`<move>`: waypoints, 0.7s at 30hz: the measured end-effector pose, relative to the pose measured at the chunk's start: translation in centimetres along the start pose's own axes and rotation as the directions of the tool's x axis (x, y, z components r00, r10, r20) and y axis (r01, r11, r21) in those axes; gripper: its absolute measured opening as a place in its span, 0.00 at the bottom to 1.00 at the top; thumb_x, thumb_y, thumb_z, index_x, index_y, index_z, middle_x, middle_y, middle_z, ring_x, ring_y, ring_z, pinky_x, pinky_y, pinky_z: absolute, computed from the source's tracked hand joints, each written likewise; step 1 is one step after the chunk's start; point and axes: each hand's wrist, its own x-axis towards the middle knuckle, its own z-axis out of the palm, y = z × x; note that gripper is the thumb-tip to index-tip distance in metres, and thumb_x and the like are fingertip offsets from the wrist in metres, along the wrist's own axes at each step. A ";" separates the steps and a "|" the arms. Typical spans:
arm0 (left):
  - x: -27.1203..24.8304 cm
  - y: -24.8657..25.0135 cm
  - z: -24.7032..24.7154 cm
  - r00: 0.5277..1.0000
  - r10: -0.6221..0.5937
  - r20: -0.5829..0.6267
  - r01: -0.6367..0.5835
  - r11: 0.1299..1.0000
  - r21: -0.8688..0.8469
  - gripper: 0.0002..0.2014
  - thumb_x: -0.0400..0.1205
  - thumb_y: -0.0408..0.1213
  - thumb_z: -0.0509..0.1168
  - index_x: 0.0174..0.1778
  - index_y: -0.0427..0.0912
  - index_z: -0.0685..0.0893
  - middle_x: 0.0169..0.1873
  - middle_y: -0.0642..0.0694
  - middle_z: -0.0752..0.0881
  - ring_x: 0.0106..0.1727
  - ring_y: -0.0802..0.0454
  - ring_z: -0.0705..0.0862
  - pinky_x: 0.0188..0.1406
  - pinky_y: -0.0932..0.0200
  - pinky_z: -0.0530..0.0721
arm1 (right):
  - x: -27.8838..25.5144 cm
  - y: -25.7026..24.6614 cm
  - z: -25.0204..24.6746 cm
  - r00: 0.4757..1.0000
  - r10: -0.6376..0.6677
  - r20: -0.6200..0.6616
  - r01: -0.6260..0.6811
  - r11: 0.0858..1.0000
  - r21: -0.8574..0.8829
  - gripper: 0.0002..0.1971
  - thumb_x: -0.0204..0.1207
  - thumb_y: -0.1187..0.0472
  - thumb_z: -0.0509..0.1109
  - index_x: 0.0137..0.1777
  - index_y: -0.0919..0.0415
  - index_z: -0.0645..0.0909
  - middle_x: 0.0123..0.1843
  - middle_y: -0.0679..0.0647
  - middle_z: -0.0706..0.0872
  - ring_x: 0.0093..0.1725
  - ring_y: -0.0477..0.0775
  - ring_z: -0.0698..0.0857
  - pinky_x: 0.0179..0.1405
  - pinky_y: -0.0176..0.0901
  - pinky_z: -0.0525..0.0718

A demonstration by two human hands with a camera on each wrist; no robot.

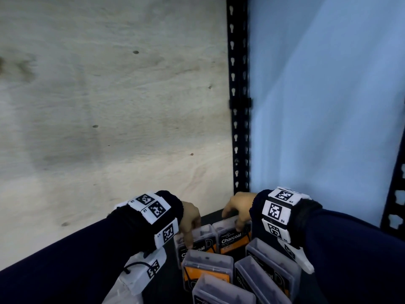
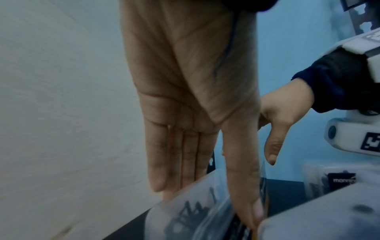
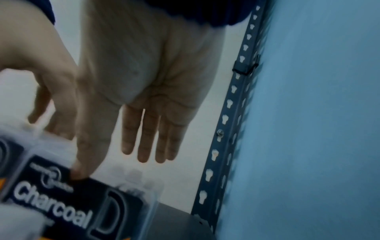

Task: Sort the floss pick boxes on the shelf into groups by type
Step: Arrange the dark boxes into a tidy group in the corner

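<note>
Wall panel: pale plywood board (image 1: pixel 109 106), fills upper left of frame.
Upright: black slotted shelf post (image 1: pixel 238 95), centre, blue wall to its right.
Shelf: dark shelf surface (image 1: pixel 210 218), lower centre.
Boxes: clear floss pick boxes (image 1: pixel 208 263) clustered lower centre, some leaning on each other.
Left hand: left hand (image 1: pixel 190 220) fingers straight behind left Charcoal box (image 1: pixel 198 242), thumb on its front; light pinch.
Right hand: right hand (image 1: pixel 237 208) fingers straight, thumb tip on front of right Charcoal box (image 1: pixel 232 235); not closed round it.
Risk: loose grips; either box could tip onto front cluster and topple the leaning ones.
Text: "Charcoal" readable, orange and black labels; small print blurred.
</note>
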 end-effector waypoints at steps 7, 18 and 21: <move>-2.1 0.6 -0.3 0.989 0.084 -0.121 -0.090 0.995 -0.049 0.31 0.77 0.38 0.71 0.76 0.42 0.70 0.74 0.42 0.73 0.74 0.45 0.73 0.68 0.56 0.76 | -4.5 0.9 -0.2 0.991 0.119 0.057 -0.121 0.991 0.048 0.24 0.71 0.59 0.75 0.67 0.66 0.79 0.54 0.59 0.88 0.42 0.50 0.81 0.34 0.33 0.75; -2.8 3.4 1.5 0.989 0.133 -0.069 -0.132 0.991 0.026 0.23 0.77 0.40 0.72 0.66 0.34 0.80 0.51 0.39 0.81 0.39 0.52 0.74 0.28 0.72 0.68 | -7.5 1.6 2.9 0.970 0.172 0.170 -0.188 0.979 0.082 0.18 0.72 0.62 0.74 0.62 0.62 0.80 0.43 0.52 0.84 0.33 0.44 0.78 0.32 0.34 0.76; -2.4 3.2 1.7 0.992 0.072 -0.107 -0.068 0.997 0.043 0.12 0.78 0.43 0.70 0.46 0.37 0.81 0.40 0.43 0.77 0.27 0.58 0.68 0.23 0.69 0.67 | -6.9 1.3 2.8 0.990 0.135 0.037 -0.134 0.991 -0.005 0.26 0.71 0.63 0.74 0.69 0.63 0.74 0.52 0.54 0.75 0.49 0.50 0.73 0.39 0.37 0.72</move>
